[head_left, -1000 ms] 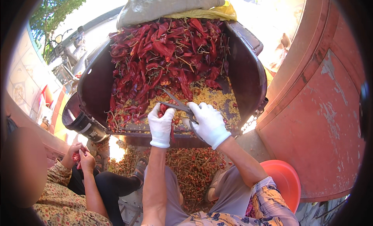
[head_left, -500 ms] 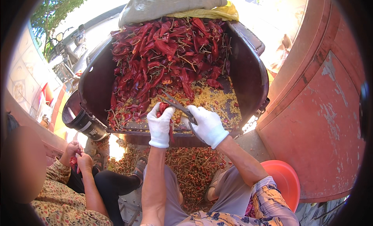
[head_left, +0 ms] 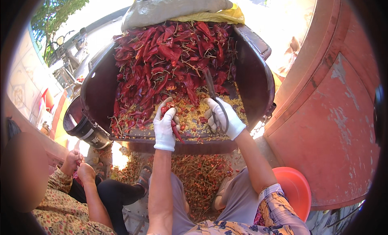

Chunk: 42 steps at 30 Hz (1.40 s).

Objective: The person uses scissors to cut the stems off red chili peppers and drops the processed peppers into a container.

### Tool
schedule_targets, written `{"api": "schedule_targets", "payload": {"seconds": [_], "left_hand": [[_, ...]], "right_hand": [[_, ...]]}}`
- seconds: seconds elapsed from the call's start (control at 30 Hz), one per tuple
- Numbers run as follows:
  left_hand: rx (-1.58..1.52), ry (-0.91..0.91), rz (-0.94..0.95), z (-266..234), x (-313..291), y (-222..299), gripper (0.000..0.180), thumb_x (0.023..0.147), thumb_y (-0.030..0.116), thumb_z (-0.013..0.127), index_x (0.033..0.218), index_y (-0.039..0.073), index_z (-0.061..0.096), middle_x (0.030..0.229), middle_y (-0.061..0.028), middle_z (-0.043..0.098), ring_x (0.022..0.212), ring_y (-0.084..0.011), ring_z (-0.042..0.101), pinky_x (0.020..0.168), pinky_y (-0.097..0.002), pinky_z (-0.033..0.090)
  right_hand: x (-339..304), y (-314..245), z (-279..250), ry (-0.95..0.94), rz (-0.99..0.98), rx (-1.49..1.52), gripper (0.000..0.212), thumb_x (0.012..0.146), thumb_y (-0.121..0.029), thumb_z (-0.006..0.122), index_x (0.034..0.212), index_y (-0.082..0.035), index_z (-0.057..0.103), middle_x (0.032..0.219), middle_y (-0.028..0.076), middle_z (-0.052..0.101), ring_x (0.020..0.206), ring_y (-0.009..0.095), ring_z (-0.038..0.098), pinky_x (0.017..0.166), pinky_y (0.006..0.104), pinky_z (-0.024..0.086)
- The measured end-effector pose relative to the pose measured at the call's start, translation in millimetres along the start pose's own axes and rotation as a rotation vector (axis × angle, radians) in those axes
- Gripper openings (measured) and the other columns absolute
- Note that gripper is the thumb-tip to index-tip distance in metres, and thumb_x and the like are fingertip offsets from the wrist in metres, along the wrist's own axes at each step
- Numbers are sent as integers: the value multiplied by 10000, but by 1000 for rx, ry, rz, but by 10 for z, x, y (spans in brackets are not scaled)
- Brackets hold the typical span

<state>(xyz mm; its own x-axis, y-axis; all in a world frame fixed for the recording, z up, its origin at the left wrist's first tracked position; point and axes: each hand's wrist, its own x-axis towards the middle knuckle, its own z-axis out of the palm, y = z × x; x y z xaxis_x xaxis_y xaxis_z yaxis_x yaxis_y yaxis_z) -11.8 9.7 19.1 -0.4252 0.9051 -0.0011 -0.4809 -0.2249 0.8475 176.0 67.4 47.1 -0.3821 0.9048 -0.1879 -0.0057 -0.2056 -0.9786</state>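
Observation:
In white gloves, both my hands are over the near side of a dark metal cart tray (head_left: 254, 65). My left hand (head_left: 165, 128) is closed on a dried red chili pepper (head_left: 176, 133), which pokes out below the fingers. Scissors (head_left: 211, 87) are in my right hand (head_left: 227, 118); the blades point up and away, and a handle loop lies by the palm. The blades stand apart from the chili. Beyond my hands, a big heap of dried red chilies (head_left: 169, 53) fills the tray's far part. Yellow seeds (head_left: 202, 113) are scattered on its floor.
Grey and yellow sacks (head_left: 178, 10) cover the far end. A black bucket (head_left: 87, 128) stands left of the tray. Cut stems (head_left: 198, 182) litter the ground between my feet. A red basin (head_left: 293, 190) sits at my right; another person's hands (head_left: 79, 166) work at lower left.
The scissors have swung from pointing left at the chili to pointing up and away. My right hand has shifted slightly right, apart from the left hand, which still holds the chili.

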Motion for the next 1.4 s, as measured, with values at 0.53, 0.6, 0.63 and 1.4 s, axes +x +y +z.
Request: {"api": "schedule_targets", "payload": {"seconds": [0.53, 0.6, 0.63, 1.4], "left_hand": [[220, 141, 141, -63, 124, -147, 124, 889, 174, 662, 947, 68, 633, 622, 20, 532, 465, -69, 475, 402, -227, 406], [196, 108, 110, -11, 100, -126, 166, 892, 152, 654, 1021, 48, 644, 667, 21, 545, 493, -61, 488, 422, -228, 431], [184, 90, 94, -1, 97, -124, 194, 893, 142, 651, 1058, 38, 650, 690, 21, 552, 507, -58, 494, 433, -229, 444], [1717, -368, 546, 398, 784, -329, 380, 763, 136, 713, 1130, 175, 624, 1140, -76, 563, 911, -331, 630, 770, -434, 521]], "right_hand": [[86, 431, 218, -233, 345, 681, 481, 983, -507, 421, 1097, -57, 548, 721, 7, 555, 510, 120, 476, 467, 269, 410], [29, 428, 229, -278, 277, 614, 482, 981, -511, 424, 1094, -59, 550, 689, -9, 547, 473, 106, 448, 445, 260, 388], [-4, 406, 237, -299, 243, 580, 482, 981, -513, 426, 1093, -61, 551, 673, -18, 543, 455, 99, 434, 434, 256, 376], [-35, 21, -243, 310, -75, -1167, 396, 901, -410, 520, 1056, -48, 558, 862, 225, 680, 851, 375, 670, 777, 498, 496]]}}
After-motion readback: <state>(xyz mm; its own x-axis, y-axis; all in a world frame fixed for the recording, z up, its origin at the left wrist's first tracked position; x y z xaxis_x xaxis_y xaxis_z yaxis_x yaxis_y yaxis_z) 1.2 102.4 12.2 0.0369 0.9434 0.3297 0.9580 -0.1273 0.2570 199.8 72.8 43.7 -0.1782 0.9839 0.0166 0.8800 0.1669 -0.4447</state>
